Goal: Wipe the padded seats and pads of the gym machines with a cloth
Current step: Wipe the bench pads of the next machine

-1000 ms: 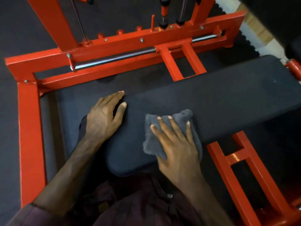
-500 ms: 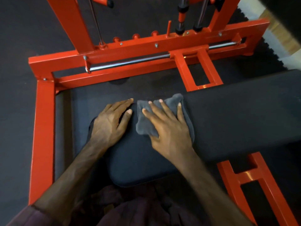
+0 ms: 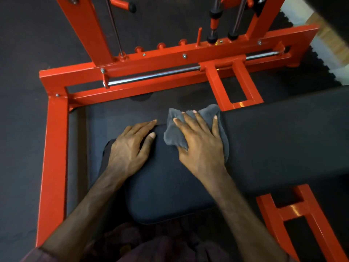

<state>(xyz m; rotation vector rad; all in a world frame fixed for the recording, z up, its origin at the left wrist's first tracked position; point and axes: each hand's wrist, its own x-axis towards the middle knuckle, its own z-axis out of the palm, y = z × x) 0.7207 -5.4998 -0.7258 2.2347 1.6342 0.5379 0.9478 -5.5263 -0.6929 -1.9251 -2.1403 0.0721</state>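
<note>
Nearest the camera, two bare forearms are extended forward from dark sleeves and reach over a black padded bench [image 3: 166, 195]. The left hand [image 3: 130, 148] is laid flat on the pad's near-left part, palm down, with the fingers straight and held close together, the thumb angled toward the other hand; nothing is held in it. Just to its right, apart from it, the right hand [image 3: 202, 146] is pressed palm down on a grey cloth [image 3: 173, 137], with the fingers spread and straight. The cloth is bunched beneath the palm and shows past the fingertips and on both sides of the hand, at the far edge of the pad. Beyond both hands, a red metal frame [image 3: 54, 148] is seen on dark floor, with a chrome bar [image 3: 151, 76] running across it.
</note>
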